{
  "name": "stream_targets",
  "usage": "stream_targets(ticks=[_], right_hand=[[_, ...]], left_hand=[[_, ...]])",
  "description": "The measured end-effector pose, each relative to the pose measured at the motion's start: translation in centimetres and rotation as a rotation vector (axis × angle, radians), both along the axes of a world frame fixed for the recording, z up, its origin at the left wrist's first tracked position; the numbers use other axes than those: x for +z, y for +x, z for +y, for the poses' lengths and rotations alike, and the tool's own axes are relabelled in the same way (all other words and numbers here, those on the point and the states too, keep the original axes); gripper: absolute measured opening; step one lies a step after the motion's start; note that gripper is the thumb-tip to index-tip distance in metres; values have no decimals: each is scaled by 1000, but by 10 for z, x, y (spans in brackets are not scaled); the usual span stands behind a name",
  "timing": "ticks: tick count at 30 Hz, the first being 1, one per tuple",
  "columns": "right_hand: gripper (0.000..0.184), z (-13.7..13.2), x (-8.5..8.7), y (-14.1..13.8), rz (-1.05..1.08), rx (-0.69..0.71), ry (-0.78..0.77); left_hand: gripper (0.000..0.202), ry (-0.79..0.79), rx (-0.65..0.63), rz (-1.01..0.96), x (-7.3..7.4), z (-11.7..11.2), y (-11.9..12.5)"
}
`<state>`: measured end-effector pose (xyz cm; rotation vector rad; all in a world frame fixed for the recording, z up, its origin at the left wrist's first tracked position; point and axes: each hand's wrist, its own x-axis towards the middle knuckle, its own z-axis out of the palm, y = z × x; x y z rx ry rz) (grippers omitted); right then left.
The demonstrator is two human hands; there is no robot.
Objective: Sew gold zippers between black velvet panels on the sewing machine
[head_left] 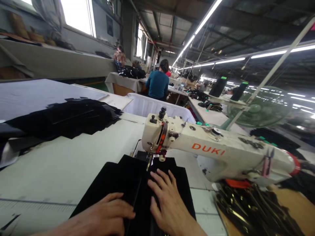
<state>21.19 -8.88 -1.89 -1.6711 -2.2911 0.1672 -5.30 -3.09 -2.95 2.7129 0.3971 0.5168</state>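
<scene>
**Your right hand [166, 196] lies nearer the sewing head, with the matte black, step-cornered fabric panel [108, 183] under both hands**

The panel lies flat on the pale, smooth-topped table [86, 160], directly beneath your fingers and reaching beyond them. Its long axis runs away from you, its far end meeting the slim metal presser foot [149, 159] of the cream-enamelled sewing machine [197, 141] with orange lettering. Your right fingers are spread wide and pressed flat, tips just short of the foot; no grip shows. Your left hand [108, 213] rests farther back, fingers bent and close together beside the lengthwise ridge down the panel's middle; whether they pinch any cloth, you cannot tell from this view.

The panel looks soft and light-absorbing, its far corners cut in square notches. Left of it, a fanned stack of flat, dark, jagged-edged pieces [64, 118] sits well apart. Right, below the machine's arm, glossy dark strips with brass-coloured glints [248, 209] lie heaped on a brown board [292, 203]. Behind the machine stands a ribbed, translucent white plastic bin [169, 108].
</scene>
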Motion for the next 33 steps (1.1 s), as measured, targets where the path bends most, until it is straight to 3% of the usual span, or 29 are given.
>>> stream_targets(ticks=[2,4,7,10,15,23,28,33], right_hand=[[45,-1,-3,-2,5,-13,21],[48,-1,-6,-3,-2,-18,40],[52,-3,-9,-2,-18,-1,45],[56,-5,-9,0,-22,19,23],[55,4,-6,2,-16,0,13],[49,42,-10,2,-7,-1,56],[46,44,-13,1,22,33,117],[40,35,-16,-1,90,-26,215]], left_hand=[[22,1,117,40,8,16,7],[35,91,185,41,9,29,17],[56,243,147,49,1,36,29],[60,298,128,92,-6,35,31],[59,270,127,129,-8,44,33],[62,171,158,132,-16,75,46],[64,196,168,103,-15,64,44],[65,239,171,100,-13,52,37]])
